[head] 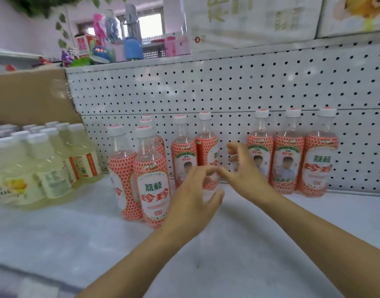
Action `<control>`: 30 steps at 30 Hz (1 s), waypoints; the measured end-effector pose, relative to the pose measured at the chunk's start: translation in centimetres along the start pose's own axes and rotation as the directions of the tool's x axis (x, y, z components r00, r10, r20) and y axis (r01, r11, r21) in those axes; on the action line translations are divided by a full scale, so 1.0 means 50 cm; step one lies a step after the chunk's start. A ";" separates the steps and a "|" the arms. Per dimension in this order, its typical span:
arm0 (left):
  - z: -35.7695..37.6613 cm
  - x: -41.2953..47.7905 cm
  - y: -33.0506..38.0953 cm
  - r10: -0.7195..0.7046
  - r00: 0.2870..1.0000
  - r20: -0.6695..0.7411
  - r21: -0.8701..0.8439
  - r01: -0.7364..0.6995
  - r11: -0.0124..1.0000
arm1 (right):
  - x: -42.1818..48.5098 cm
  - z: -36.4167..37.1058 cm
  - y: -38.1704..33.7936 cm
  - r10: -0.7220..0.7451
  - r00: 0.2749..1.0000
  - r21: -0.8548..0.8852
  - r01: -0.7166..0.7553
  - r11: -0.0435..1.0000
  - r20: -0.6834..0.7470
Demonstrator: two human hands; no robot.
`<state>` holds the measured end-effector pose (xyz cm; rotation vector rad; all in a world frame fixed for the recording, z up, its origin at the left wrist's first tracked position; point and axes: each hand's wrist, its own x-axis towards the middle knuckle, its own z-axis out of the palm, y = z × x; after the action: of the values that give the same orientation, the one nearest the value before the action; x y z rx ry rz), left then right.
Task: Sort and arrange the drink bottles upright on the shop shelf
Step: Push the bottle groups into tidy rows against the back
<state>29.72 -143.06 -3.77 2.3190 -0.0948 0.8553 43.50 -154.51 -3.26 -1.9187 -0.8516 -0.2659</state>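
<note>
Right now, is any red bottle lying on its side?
No, every red bottle in view stands upright, cap up, on the shelf.

Red-labelled bottles (288,162) stand upright against the pegboard (227,89). The left hand (191,196) and right hand (247,175) hover before them, fingers loose.

Standing at a shop shelf here: white pegboard back panel (227,87) dotted with little black holes, and a pale grey shelf board (77,244) under it. A pinkish wall (17,29) runs off to my left, with green leaves (45,7) hanging down. Past the top ledge (184,59) there's a window (151,24), totally blown out with daylight.
</note>
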 end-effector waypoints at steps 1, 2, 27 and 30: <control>-0.018 -0.016 -0.004 0.038 0.999 -0.011 0.014 -0.038 0.999 | 0.008 0.016 -0.003 0.032 0.999 0.025 -0.032 0.999 0.017; -0.034 -0.030 -0.010 0.074 0.997 -0.034 0.029 -0.073 0.997 | 0.018 0.029 -0.004 0.061 0.998 0.057 -0.063 0.996 0.033; -0.086 -0.035 -0.110 -0.334 0.943 0.006 0.224 0.324 0.919 | -0.098 -0.039 -0.029 0.288 0.957 0.146 -0.283 0.948 -0.017; -0.066 -0.015 -0.086 -0.198 0.978 0.061 0.431 0.153 0.889 | -0.128 -0.089 -0.020 0.300 0.951 0.120 -0.290 0.949 -0.078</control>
<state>28.51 -137.83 -4.74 2.7273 0.2833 0.7157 38.92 -160.88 -3.70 -1.8862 -0.4952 -0.1256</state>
